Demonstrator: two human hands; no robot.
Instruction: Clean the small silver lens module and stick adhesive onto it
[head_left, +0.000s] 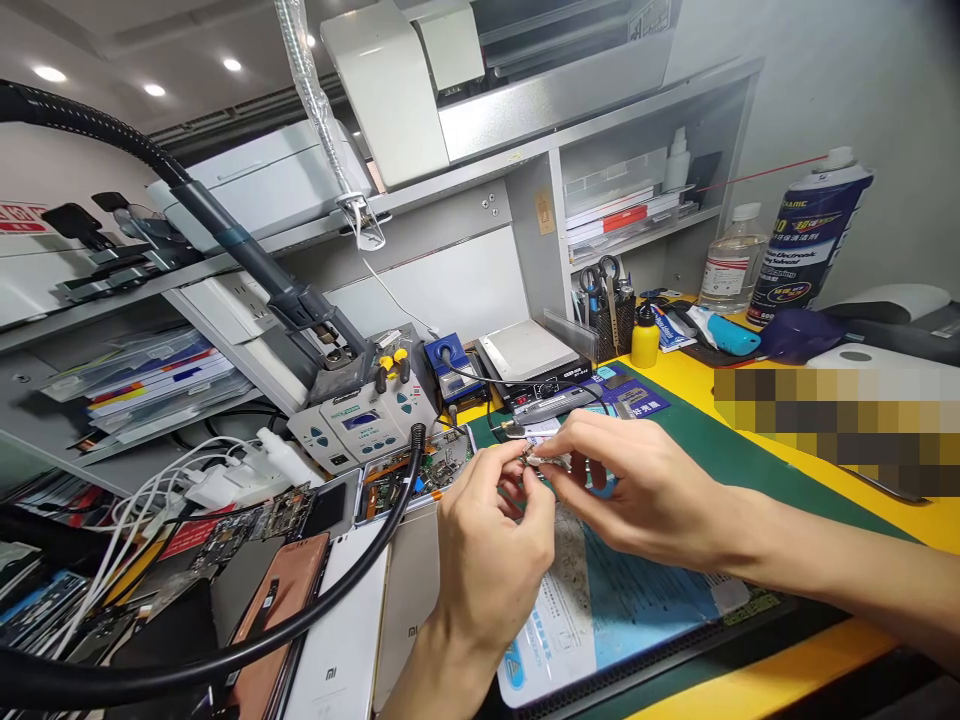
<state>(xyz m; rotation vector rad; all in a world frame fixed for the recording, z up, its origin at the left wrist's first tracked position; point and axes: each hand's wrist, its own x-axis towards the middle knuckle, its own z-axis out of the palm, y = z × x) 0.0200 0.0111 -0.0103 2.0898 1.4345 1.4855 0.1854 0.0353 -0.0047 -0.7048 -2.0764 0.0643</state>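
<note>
Part (533, 460) pinched, left hand (496, 530) facing right hand (649, 490).

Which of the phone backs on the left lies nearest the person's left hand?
The gold phone back, its right side partly hidden behind the left hand; the white phone back and copper phone back lie farther left.

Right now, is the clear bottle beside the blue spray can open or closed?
Closed: the clear bottle has a white cap on its neck.
</note>
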